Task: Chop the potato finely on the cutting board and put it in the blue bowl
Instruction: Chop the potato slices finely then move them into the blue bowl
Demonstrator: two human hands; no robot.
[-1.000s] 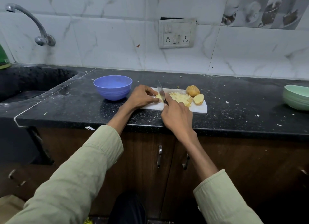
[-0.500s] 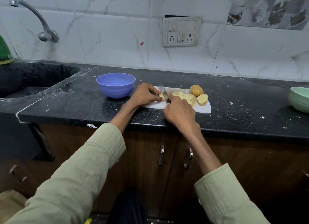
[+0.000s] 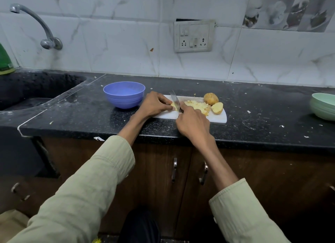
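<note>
The right hand (image 3: 193, 124) is curled around the handle of a steel-bladed kitchen knife (image 3: 175, 101), whose handle is almost wholly hidden under the fingers; the blade slants up and away from the hand over the white rectangular plastic cutting board (image 3: 220, 118). The left hand (image 3: 154, 105) rests on the left end of that board, its fingertips bent down and pinching a small pale yellow piece of peeled potato (image 3: 173, 105) right against the left face of the blade. Whether the edge is touching the piece cannot be told.

To the right of the blade, in the middle of the board, lies a loose heap of finely chopped yellow potato bits (image 3: 196, 106). At the board's far right corner sits a whole brown unpeeled potato (image 3: 211, 98), and just in front of it, touching or nearly so, a cut potato half (image 3: 217, 108) with its pale face turned toward the heap.

The round blue plastic bowl (image 3: 124, 94) stands upright just left of the board, beside the left hand's knuckles; no potato shows inside it.

The board lies on a black speckled stone counter (image 3: 262, 119) strewn with small white scraps. Well to the right of the board, at the picture's edge, stands a pale green ribbed bowl (image 3: 323, 106). Far left of the board is a dark sunken sink (image 3: 27, 92) with a curved metal tap (image 3: 41, 28) on the white marble-patterned wall tiles (image 3: 117, 43), and behind the board a white switch-and-socket plate (image 3: 194, 36) is set in the wall. Light green sleeves (image 3: 81, 193) cover both forearms.
</note>
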